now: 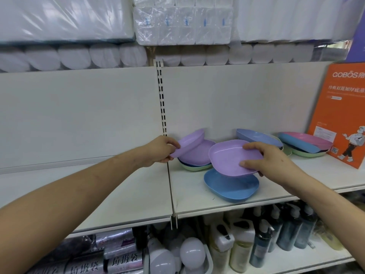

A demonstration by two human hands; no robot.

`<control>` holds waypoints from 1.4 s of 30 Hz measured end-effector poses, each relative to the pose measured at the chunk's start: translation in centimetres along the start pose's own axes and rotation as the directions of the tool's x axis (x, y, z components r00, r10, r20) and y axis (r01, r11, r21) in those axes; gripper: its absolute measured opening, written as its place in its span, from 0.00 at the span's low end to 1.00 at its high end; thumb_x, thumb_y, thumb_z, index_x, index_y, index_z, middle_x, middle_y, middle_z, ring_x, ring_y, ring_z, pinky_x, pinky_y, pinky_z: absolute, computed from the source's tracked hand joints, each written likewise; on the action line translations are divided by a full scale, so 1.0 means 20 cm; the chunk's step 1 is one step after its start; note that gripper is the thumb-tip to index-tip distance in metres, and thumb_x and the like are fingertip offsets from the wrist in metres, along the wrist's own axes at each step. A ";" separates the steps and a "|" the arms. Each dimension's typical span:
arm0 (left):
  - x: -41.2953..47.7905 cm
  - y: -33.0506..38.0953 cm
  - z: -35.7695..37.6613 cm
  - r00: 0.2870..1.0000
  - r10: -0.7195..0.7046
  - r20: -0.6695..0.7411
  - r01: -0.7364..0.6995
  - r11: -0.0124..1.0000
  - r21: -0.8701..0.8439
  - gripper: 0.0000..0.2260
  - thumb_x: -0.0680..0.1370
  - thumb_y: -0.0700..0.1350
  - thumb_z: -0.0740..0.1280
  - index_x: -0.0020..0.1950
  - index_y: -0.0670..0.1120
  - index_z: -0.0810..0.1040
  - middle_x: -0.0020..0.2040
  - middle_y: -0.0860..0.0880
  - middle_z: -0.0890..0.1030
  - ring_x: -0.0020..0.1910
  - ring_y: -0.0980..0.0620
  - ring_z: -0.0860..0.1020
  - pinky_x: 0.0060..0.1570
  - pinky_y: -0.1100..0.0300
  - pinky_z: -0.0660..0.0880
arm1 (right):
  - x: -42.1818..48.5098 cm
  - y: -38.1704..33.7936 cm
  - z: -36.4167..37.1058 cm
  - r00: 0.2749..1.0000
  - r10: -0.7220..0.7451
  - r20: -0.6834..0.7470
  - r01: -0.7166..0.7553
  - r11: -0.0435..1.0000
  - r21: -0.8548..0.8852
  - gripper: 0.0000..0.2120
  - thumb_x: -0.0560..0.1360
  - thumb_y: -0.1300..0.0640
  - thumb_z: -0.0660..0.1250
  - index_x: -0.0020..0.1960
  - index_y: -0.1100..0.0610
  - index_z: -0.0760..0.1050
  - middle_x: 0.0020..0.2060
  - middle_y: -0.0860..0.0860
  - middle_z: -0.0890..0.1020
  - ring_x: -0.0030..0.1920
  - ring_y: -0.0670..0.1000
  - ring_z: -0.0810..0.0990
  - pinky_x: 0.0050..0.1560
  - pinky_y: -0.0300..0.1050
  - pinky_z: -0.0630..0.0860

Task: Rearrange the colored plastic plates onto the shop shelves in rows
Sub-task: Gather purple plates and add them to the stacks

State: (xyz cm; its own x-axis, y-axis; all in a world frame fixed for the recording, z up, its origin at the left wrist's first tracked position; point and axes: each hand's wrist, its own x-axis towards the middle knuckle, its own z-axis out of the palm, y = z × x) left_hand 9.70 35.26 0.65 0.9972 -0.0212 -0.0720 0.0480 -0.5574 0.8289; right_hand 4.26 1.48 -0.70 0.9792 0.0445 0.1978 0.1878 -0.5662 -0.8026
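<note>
My left hand point(160, 149) grips the near edge of a tilted purple plate point(190, 142), lifted off a small stack point(197, 164) of purple, blue and green plates. My right hand point(264, 160) pinches the right side of a second purple plate point(231, 158), held tilted above a blue plate point(231, 185) that lies flat on the white shelf point(126, 190). Further right, a blue plate point(258, 137) leans over other plates, and a pile of pink, blue and green plates point(304, 144) sits near the shelf's right end.
An orange box point(341, 115) stands at the right end of the shelf. A slotted upright point(162, 99) splits the back panel. Wrapped paper rolls point(79, 56) fill the shelf above. Bottles point(262, 242), light bulbs point(191, 252) and bag rolls point(118, 252) fill the shelf below.
</note>
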 end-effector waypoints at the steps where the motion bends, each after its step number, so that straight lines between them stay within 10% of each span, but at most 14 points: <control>1: -0.02 -0.01 -0.01 1.000 -0.005 0.012 0.005 1.000 -0.031 0.17 0.80 0.34 0.56 0.60 0.43 0.82 0.46 0.44 0.79 0.35 0.52 0.75 0.33 0.64 0.74 | 0.00 -0.01 0.01 1.000 0.011 0.013 -0.011 1.000 0.025 0.24 0.73 0.53 0.78 0.67 0.45 0.76 0.54 0.43 0.78 0.40 0.46 0.78 0.42 0.40 0.73; 8: -0.16 -0.17 -0.13 0.996 -0.086 -0.032 0.082 0.991 -0.106 0.15 0.80 0.38 0.60 0.56 0.47 0.85 0.45 0.44 0.80 0.36 0.51 0.72 0.33 0.62 0.70 | 0.01 -0.12 0.19 0.996 -0.033 0.082 0.031 0.999 0.018 0.31 0.69 0.47 0.81 0.69 0.45 0.75 0.64 0.40 0.75 0.63 0.46 0.73 0.58 0.43 0.69; 20: -0.64 -0.60 -0.64 0.983 -0.090 -0.160 0.059 0.980 -0.188 0.26 0.73 0.45 0.80 0.69 0.52 0.78 0.60 0.51 0.76 0.46 0.52 0.75 0.43 0.61 0.74 | -0.04 -0.55 0.72 0.959 -0.158 0.235 0.167 0.986 -0.017 0.39 0.69 0.45 0.81 0.75 0.46 0.68 0.68 0.47 0.73 0.62 0.47 0.70 0.59 0.45 0.66; 34: -1.79 -1.37 -1.65 0.895 -0.108 -0.432 0.085 0.994 -0.072 0.34 0.70 0.45 0.81 0.73 0.57 0.74 0.67 0.55 0.77 0.58 0.51 0.79 0.56 0.53 0.79 | -0.53 -1.46 1.86 0.833 -0.337 0.439 0.319 0.941 0.116 0.47 0.65 0.46 0.84 0.77 0.47 0.62 0.68 0.46 0.72 0.64 0.51 0.73 0.59 0.49 0.72; 42: -2.55 -1.75 -2.22 0.797 -0.180 -0.577 0.181 0.982 -0.057 0.35 0.71 0.45 0.81 0.76 0.55 0.72 0.69 0.55 0.73 0.53 0.57 0.78 0.42 0.67 0.75 | -0.92 -2.02 2.55 0.728 -0.437 0.528 0.378 0.899 0.223 0.48 0.66 0.47 0.83 0.78 0.47 0.60 0.68 0.44 0.70 0.65 0.50 0.71 0.60 0.49 0.70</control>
State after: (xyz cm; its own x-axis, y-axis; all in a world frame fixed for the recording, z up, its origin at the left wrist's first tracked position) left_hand -40.37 92.65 -0.14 0.8192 0.5622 0.1132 0.2309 -0.5041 0.8322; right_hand -17.38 65.56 -0.59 0.6713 0.7144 0.1975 0.5555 -0.3085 -0.7722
